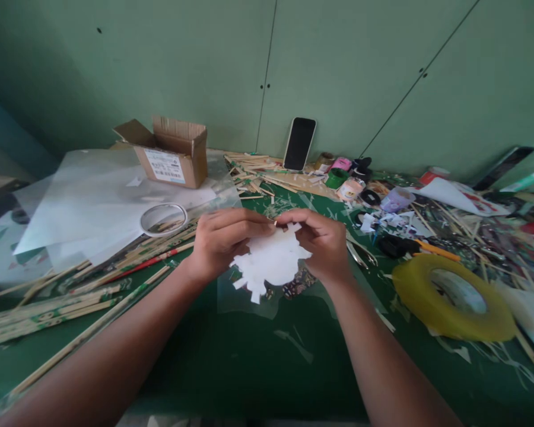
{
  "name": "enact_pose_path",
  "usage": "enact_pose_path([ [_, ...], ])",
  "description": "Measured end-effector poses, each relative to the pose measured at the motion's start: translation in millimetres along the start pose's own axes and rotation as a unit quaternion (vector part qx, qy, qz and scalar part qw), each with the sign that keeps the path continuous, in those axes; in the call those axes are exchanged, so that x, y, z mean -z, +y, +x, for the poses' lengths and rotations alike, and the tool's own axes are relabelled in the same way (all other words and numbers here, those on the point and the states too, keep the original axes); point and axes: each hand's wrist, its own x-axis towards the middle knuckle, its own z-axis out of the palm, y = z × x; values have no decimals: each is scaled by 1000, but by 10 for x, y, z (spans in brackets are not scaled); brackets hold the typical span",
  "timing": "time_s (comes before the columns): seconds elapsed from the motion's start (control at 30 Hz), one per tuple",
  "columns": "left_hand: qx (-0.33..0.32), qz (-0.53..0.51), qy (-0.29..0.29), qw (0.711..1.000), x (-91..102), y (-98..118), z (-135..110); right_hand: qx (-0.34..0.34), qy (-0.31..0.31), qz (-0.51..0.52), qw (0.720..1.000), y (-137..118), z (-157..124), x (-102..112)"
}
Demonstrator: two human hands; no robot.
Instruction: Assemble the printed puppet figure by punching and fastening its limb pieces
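Between my two hands is a white paper cutout [273, 259] with an irregular edge and small tabs sticking out. My left hand [225, 237] grips its upper left edge, fingers bent over the far side. With thumb and fingertips, my right hand [323, 240] pinches the upper right edge near a tab. The fingertips of both hands nearly meet at the top of the cutout. Below it, a clear plastic sheet [235, 301] and a dark patterned piece [299, 283] lie on the green table [249, 367]. The cutout partly covers them.
An open cardboard box [173, 154] stands at the back left, near a white tape roll [164, 219] and bundled wooden sticks [62, 308]. A phone [299, 144] leans on the wall. At right lie a big yellow tape roll [409, 296], scissors [396, 245] and paper scraps.
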Motion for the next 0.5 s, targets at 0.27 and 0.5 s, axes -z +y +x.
enact_pose_path([
  [0.27, -51, -7, 26, 998, -12, -45, 10, 34, 5, 32, 999, 28, -7, -20],
  [0.5, -3, -37, 31, 999, -16, -5, 14, 102, -14, 38, 994, 3, 9, -14],
])
